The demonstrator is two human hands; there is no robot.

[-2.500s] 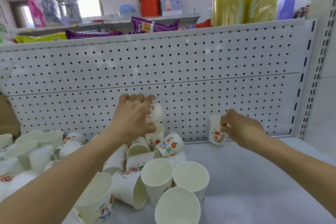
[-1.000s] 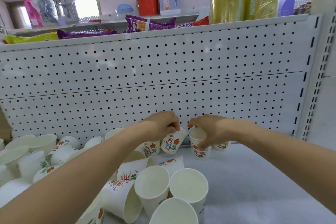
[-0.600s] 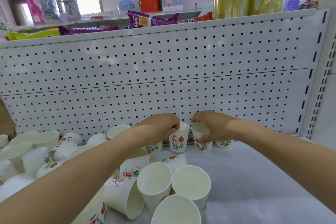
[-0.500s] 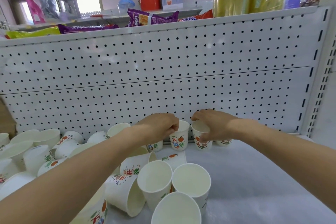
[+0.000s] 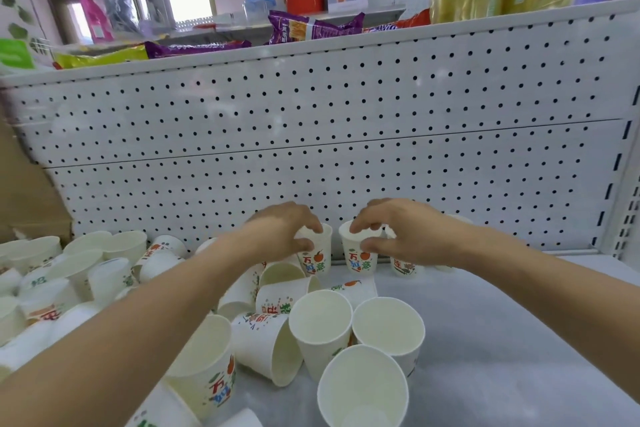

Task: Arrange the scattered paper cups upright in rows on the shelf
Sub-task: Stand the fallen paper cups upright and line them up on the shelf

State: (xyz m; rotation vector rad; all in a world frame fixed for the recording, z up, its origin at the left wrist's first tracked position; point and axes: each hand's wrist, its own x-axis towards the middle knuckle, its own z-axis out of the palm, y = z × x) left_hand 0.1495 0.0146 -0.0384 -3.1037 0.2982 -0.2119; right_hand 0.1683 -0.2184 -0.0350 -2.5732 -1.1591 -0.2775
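Two hands, left hand (image 5: 281,233) fingers grasping left cup (image 5: 317,262), right hand (image 5: 401,234) grasping right cup (image 5: 360,263), third cup (image 5: 403,270) half-hidden.

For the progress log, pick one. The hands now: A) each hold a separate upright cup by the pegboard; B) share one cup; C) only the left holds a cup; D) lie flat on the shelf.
A: left hand grips the left cup, right hand the right cup, both upright.

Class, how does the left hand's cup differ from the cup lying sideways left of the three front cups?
Left hand's cup is upright by the pegboard, gripped by the left hand; the lying cup is tipped, mouth rightward, untouched. Both are white printed paper cups.
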